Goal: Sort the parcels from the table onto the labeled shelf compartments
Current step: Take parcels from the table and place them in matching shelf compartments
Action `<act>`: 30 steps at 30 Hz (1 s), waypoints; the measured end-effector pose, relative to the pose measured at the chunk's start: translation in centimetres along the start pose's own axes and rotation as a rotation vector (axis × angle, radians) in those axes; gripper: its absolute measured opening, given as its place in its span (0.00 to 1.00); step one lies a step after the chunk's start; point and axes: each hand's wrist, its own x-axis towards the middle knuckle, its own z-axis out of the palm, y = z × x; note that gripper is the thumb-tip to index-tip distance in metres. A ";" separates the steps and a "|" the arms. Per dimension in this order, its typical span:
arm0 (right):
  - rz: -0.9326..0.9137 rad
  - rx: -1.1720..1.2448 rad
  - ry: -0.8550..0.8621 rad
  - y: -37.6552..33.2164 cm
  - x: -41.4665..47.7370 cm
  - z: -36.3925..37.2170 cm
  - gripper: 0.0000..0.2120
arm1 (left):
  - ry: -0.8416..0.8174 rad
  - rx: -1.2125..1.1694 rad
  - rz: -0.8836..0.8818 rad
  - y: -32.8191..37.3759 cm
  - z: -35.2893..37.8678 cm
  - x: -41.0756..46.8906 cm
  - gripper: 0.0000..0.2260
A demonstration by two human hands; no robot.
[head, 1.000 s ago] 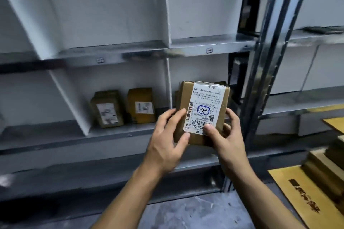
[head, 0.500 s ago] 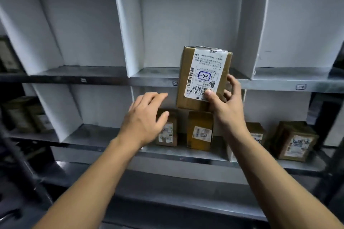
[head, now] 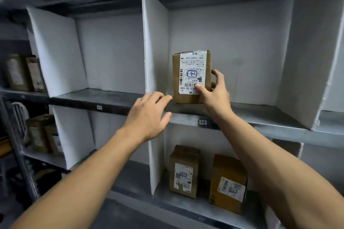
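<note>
A small brown cardboard parcel (head: 191,77) with a white shipping label stands upright at the front left of an upper shelf compartment (head: 260,113). My right hand (head: 214,92) grips its lower right corner, thumb on the label and fingers behind. My left hand (head: 149,117) hovers just left of the parcel, fingers relaxed and spread, holding nothing, in front of the white divider (head: 153,42). A small label tag (head: 202,122) sits on the shelf edge below the parcel.
The compartment below holds two brown parcels (head: 184,171) (head: 229,184). More parcels stand at far left on the upper (head: 24,72) and lower (head: 43,134) shelves. The upper compartment to the left (head: 104,95) holds nothing. A metal upright (head: 18,147) runs down the left.
The parcel rose from in front of the lower shelf into the upper compartment. My left hand let go of it and now hovers beside it; only my right hand holds it.
</note>
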 end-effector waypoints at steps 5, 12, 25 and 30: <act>0.061 -0.078 -0.020 2.0 2.4 3.5 0.30 | 0.000 -0.027 -0.020 -2.2 1.9 0.7 0.21; 0.083 -0.230 -0.081 3.1 3.0 5.2 0.38 | -0.001 -0.101 0.027 -4.8 3.9 2.0 0.21; 0.192 -0.405 0.000 1.0 2.3 5.6 0.41 | -0.001 -0.307 0.177 -8.2 3.9 1.0 0.21; 0.092 -0.459 0.124 -1.0 -1.7 4.8 0.31 | 0.034 -0.435 0.238 -7.7 3.5 0.0 0.20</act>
